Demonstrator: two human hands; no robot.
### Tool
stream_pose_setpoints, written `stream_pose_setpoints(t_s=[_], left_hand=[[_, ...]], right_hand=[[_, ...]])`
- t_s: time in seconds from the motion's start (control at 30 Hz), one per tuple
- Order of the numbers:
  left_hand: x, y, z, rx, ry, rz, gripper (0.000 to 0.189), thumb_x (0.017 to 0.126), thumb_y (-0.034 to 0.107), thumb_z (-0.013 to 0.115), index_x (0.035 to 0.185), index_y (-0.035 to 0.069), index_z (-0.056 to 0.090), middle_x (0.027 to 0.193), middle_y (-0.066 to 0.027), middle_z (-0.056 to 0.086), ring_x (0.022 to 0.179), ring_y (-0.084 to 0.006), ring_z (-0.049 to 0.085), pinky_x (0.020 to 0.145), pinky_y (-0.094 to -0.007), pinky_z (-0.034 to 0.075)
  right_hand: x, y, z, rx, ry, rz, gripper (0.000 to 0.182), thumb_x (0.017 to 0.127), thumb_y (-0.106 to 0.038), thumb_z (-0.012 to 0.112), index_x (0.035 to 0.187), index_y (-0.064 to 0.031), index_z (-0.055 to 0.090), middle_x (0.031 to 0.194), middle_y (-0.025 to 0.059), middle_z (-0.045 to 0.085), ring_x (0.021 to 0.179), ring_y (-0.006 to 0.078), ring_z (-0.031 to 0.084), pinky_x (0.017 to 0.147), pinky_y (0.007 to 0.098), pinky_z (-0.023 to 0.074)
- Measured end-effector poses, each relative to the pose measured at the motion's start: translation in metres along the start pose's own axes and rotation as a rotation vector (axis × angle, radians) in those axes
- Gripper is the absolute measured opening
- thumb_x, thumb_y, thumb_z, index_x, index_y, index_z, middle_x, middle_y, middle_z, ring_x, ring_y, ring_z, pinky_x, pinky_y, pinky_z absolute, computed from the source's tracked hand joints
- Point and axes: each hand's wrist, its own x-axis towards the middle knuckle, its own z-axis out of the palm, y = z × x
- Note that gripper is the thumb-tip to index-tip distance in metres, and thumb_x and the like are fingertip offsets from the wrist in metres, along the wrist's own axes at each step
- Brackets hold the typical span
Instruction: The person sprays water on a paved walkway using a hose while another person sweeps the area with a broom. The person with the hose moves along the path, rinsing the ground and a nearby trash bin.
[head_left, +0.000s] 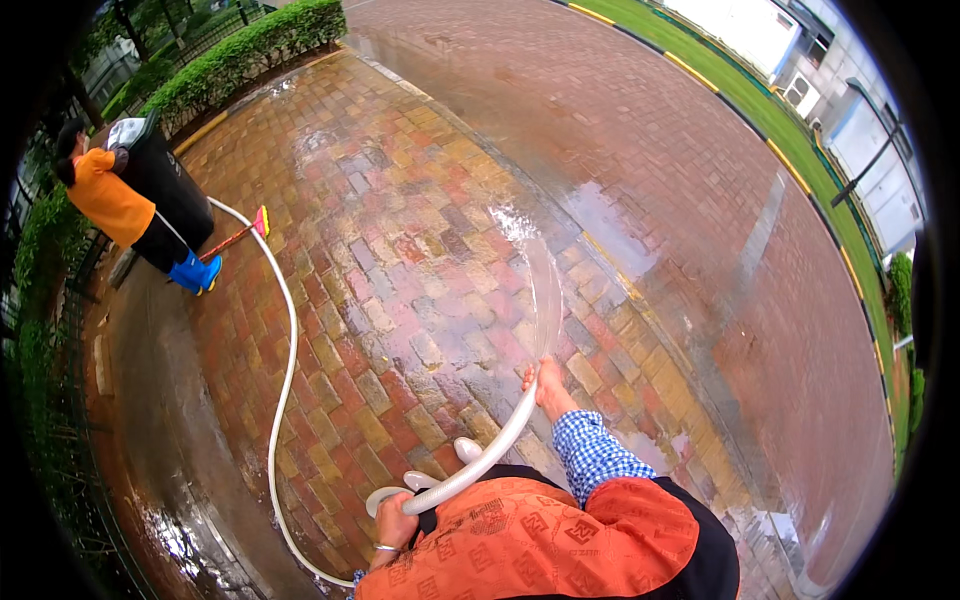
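My right hand (551, 381) grips a white hose (480, 463) close to its outlet, with my arm stretched forward. From that end a fan of water (546, 300) shoots out and splashes white on the brick paving (405, 375). Nearer my body, my left hand (394, 519) is closed around the same hose at my waist. Behind that hand the hose loops back, then runs along the left over the bricks towards a black wheeled bin. My pale boots (466, 450) show just beneath the hose.
A person in an orange top (112, 196) and blue boots stands at the black wheeled bin (169, 180). A pink-headed broom (260, 223) is beside them. A low kerb (525, 184) separates the wet bricks from the roadway. A hedge (247, 60) borders the far left.
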Motion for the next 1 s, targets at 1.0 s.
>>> stream_pose_setpoints(t_s=[1.0], left_hand=[[-0.030,-0.014,-0.001,0.116,-0.465,0.275,0.021,0.062,0.009,0.059,0.082,0.010,0.062,0.075,-0.0138,0.061,0.077,-0.0312,0.059,0.068,-0.0391,0.045]], right_hand=[[-0.065,0.068,-0.197,0.300,0.122,0.080,0.027,0.075,-0.036,0.041,0.068,-0.0102,0.043,0.050,-0.0012,0.039,0.040,0.0125,0.037,0.037,0.0270,0.0322]])
